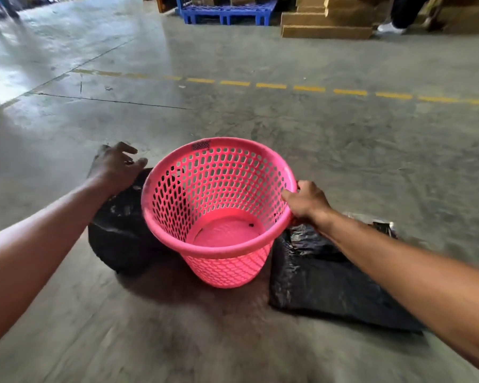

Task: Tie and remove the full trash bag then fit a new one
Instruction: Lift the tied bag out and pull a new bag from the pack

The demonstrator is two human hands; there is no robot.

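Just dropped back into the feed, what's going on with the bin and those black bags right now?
A person is working at a pink mesh bin on a concrete floor. The right hand grips the bin's rim; the bin is unlined. The left hand is open above a bulging black bag lying left of the bin. A flat black bag lies to the right. No new liner is fitted yet.

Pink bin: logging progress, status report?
Right hand gripping pink bin rim; left hand open over full black bag. Bin unlined. Flat black bag beside. Nothing blocking.
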